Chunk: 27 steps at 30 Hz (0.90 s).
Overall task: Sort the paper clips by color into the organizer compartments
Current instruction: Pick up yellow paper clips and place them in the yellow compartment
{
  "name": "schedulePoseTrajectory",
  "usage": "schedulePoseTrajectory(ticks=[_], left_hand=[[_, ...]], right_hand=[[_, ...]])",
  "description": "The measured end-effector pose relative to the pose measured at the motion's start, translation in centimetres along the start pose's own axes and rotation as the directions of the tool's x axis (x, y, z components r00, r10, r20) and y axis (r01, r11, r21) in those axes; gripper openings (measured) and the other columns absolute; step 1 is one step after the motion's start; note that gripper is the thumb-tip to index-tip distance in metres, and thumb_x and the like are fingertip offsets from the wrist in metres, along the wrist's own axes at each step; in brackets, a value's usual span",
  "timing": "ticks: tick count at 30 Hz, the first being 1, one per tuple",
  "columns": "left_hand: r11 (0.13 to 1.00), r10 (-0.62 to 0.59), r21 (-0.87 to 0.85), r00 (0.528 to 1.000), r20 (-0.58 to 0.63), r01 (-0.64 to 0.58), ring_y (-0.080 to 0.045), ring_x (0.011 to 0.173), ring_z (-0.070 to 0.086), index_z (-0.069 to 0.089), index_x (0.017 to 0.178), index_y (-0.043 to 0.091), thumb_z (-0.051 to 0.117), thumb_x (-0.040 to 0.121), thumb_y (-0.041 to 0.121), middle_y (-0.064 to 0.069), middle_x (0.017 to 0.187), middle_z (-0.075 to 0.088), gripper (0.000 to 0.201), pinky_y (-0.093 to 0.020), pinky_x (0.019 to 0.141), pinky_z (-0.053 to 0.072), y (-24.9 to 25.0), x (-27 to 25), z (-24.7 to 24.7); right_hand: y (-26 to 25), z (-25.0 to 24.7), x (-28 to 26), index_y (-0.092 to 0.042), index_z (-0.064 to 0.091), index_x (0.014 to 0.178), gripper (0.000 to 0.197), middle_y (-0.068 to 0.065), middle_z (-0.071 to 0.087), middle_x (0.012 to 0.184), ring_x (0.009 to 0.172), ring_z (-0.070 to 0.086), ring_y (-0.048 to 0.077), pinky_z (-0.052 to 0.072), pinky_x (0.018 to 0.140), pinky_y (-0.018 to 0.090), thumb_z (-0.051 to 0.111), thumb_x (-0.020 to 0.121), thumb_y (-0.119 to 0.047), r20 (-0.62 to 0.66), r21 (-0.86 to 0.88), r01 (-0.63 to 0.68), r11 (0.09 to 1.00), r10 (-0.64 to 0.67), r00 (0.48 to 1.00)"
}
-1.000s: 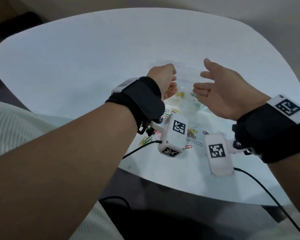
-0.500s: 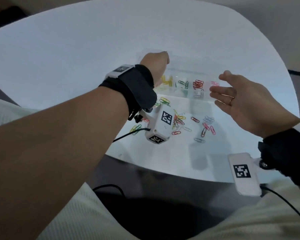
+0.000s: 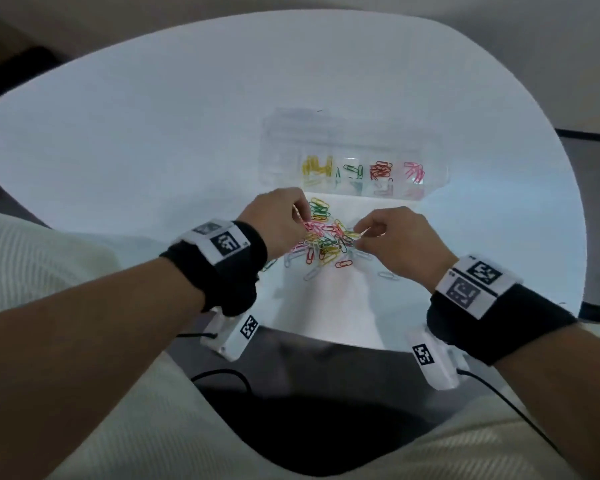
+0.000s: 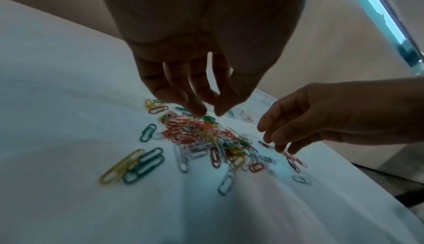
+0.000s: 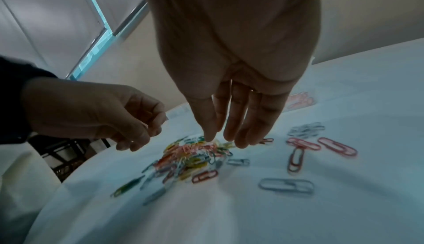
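Indoor room, likely office or plain home workspace; cannot tell which. Round white table with smooth matte top, person seated at it, light trousers at near edge. Plain beige walls behind. White wall panels or cabinet doors with glass-edged strip glowing teal beside them. Dark crate-like frame on floor past table edge. Stationery on table: coloured paper clips, clear organizer. Dim, bluish light.
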State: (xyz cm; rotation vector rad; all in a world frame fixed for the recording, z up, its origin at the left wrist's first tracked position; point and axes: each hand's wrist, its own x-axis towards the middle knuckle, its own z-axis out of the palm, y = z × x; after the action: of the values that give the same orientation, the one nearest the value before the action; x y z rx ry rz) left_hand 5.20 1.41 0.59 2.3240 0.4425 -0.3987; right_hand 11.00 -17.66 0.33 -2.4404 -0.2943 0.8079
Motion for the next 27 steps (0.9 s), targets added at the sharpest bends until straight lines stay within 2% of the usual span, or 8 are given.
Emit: schedulePoseTrajectory(ticks=[4, 7, 10, 12, 16, 21, 25, 27], left_hand=[[0.990, -0.007, 0.140, 0.995, 0.102, -0.008, -0.017, 0.084, 0.057, 0.057, 0.078, 0.029, 0.054, 0.079, 0.006, 0.015, 0.076, 0.052, 0.023, -0.028, 0.075, 0.047, -0.8, -1.2, 2.0], [0.982, 0.004, 0.187, 0.992, 0.129, -0.029, -0.018, 0.086, 0.057, 0.053, 0.074, 0.030, 0.052, 0.079, 0.004, 0.014, 0.076, 0.050, 0.027, -0.029, 0.075, 0.045, -1.0, -1.1, 2.7], [0.974, 0.022, 0.221, 0.989, 0.149, -0.055, -0.018, 0.087, 0.057, 0.049, 0.069, 0.032, 0.050, 0.078, 0.003, 0.014, 0.077, 0.051, 0.030, -0.029, 0.073, 0.045, -0.6, -1.0, 3.1], [0.971, 0.035, 0.230, 0.990, 0.137, -0.066, -0.017, 0.088, 0.058, 0.050, 0.069, 0.033, 0.050, 0.078, 0.007, 0.013, 0.081, 0.054, 0.028, -0.030, 0.076, 0.047, -0.6, -0.8, 3.4], [0.962, 0.043, 0.265, 0.993, 0.111, -0.071, -0.016, 0.089, 0.056, 0.055, 0.079, 0.033, 0.053, 0.083, 0.014, 0.012, 0.089, 0.057, 0.019, -0.030, 0.078, 0.048, -0.9, -0.7, 3.5], [0.975, 0.047, 0.213, 0.995, 0.089, -0.065, -0.017, 0.087, 0.058, 0.054, 0.082, 0.032, 0.059, 0.082, 0.023, 0.011, 0.084, 0.057, 0.010, -0.030, 0.074, 0.047, -0.9, -0.3, 3.3], [0.985, 0.109, 0.129, 0.991, 0.081, -0.119, -0.017, 0.085, 0.057, 0.055, 0.083, 0.030, 0.064, 0.080, 0.027, 0.009, 0.082, 0.059, 0.010, -0.035, 0.079, 0.050, 0.0, -0.3, 4.2], [0.982, 0.157, 0.098, 0.985, 0.067, -0.163, -0.016, 0.087, 0.057, 0.060, 0.091, 0.027, 0.065, 0.081, 0.026, 0.007, 0.084, 0.062, 0.012, -0.035, 0.080, 0.050, 0.4, -0.2, 4.8]], right_hand=[[1.5, 1.2, -0.2, -0.020, 0.072, 0.100, 0.018, -0.002, 0.070, 0.097, 0.084, 0.060, 0.012, 0.044, 0.071, 0.020, 0.073, 0.083, -0.016, -0.028, -0.123, 0.037, 0.992, -0.040, 0.999], [1.9, 1.9, 0.0, -0.019, 0.072, 0.101, 0.018, -0.001, 0.071, 0.098, 0.089, 0.063, 0.016, 0.050, 0.081, 0.027, 0.070, 0.084, -0.017, -0.070, -0.170, 0.082, 0.982, -0.095, 0.993], [1.6, 2.3, 0.4, -0.021, 0.071, 0.111, 0.023, -0.003, 0.072, 0.101, 0.096, 0.064, 0.017, 0.050, 0.087, 0.031, 0.066, 0.089, -0.023, -0.091, -0.204, 0.119, 0.972, -0.140, 0.986], [1.7, 2.6, 0.6, -0.024, 0.068, 0.117, 0.027, -0.005, 0.071, 0.103, 0.098, 0.063, 0.016, 0.049, 0.087, 0.031, 0.064, 0.090, -0.027, -0.085, -0.228, 0.130, 0.965, -0.153, 0.985], [2.1, 2.7, 0.6, -0.024, 0.066, 0.121, 0.030, -0.006, 0.071, 0.104, 0.096, 0.063, 0.016, 0.049, 0.086, 0.032, 0.064, 0.091, -0.026, -0.081, -0.249, 0.139, 0.959, -0.163, 0.983], [2.2, 2.7, 0.9, -0.026, 0.064, 0.122, 0.031, -0.006, 0.071, 0.101, 0.099, 0.062, 0.017, 0.049, 0.086, 0.033, 0.063, 0.091, -0.030, -0.111, -0.247, 0.102, 0.964, -0.132, 0.985], [2.1, 2.8, 1.0, -0.028, 0.069, 0.115, 0.026, -0.005, 0.070, 0.097, 0.094, 0.062, 0.019, 0.045, 0.077, 0.031, 0.063, 0.090, -0.033, -0.086, -0.285, 0.096, 0.954, -0.125, 0.988], [2.2, 2.7, 1.0, -0.028, 0.071, 0.109, 0.022, -0.005, 0.070, 0.094, 0.092, 0.062, 0.019, 0.044, 0.073, 0.030, 0.065, 0.089, -0.032, -0.083, -0.279, 0.087, 0.956, -0.115, 0.990]])
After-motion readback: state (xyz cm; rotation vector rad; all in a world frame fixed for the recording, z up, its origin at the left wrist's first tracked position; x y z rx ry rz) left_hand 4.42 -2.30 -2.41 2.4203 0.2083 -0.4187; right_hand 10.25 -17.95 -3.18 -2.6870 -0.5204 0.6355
